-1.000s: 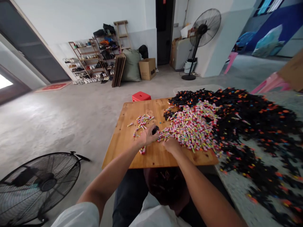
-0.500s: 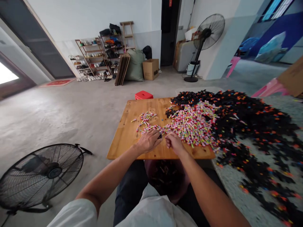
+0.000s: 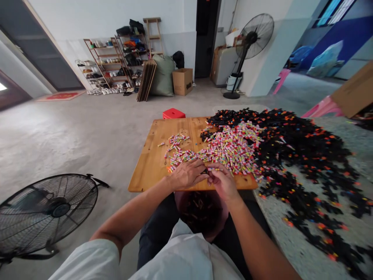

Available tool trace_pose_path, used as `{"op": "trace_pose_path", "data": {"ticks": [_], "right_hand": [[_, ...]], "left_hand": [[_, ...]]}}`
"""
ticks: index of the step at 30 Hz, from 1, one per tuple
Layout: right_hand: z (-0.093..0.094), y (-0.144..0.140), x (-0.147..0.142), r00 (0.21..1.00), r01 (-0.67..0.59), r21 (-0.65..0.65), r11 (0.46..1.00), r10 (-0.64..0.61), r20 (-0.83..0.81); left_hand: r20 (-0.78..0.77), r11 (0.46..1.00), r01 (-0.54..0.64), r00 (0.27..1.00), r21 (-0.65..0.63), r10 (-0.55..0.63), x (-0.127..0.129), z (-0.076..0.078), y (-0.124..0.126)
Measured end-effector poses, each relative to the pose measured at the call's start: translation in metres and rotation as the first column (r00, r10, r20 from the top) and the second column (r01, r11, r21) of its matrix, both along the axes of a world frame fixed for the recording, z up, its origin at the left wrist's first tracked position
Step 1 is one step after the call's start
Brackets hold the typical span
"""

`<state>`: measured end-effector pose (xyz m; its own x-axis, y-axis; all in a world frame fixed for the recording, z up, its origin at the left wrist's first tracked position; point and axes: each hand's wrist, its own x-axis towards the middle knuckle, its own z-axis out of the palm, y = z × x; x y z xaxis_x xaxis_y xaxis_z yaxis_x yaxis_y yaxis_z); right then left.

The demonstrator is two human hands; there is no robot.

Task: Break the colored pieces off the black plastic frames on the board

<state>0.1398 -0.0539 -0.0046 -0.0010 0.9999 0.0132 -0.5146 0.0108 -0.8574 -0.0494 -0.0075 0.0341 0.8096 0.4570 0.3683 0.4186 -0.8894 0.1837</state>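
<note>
My left hand and my right hand meet fingertip to fingertip over the near edge of the wooden board. The left fingers pinch a small black piece, mostly hidden. A small coloured tube sits in my right fingers. Just beyond them lies a heap of coloured tubes, with a smaller scatter to its left. A large spread of black pieces with orange dots covers the right side. A dark red bowl holding pieces rests in my lap under the hands.
A floor fan stands low on the left. Past the board's far edge is a red stool. A standing fan, a cardboard box and shoe racks line the back wall. Pink chairs are at the right.
Both hands have drawn back from the tube heap to the board's near edge and come together. More tubes now lie pulled leftward in front of the hands.
</note>
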Motion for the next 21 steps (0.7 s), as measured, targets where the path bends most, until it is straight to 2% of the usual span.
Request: {"op": "trace_pose_path", "data": {"ticks": [5,8,12,15,17,21], "right_hand": [[-0.003,-0.002,0.005,0.997,0.004,0.055,0.998,-0.008,0.075],[-0.006,-0.003,0.010,0.984,-0.010,0.124,0.992,-0.012,0.175],[-0.005,-0.006,0.020,0.920,-0.021,0.245,0.969,-0.077,0.385],[-0.001,-0.008,0.026,0.854,-0.097,0.312,0.945,-0.082,0.514],[-0.003,-0.008,0.028,0.844,-0.124,0.294,0.948,-0.055,0.533],[-0.015,-0.006,0.028,0.912,-0.060,0.167,0.984,-0.013,0.409]], "left_hand": [[-0.030,0.999,0.014,0.999,-0.036,-0.015,0.000,0.004,-0.002],[-0.041,0.999,0.023,0.999,-0.049,-0.025,0.001,0.008,-0.004],[-0.045,0.993,0.054,0.997,-0.109,-0.059,0.001,0.013,-0.006],[-0.063,0.978,0.078,0.994,-0.191,-0.092,0.001,0.015,-0.005],[-0.067,0.971,0.083,0.993,-0.225,-0.100,0.001,0.015,-0.004],[-0.030,0.970,0.086,0.995,-0.227,-0.095,0.004,0.013,-0.004]]}}
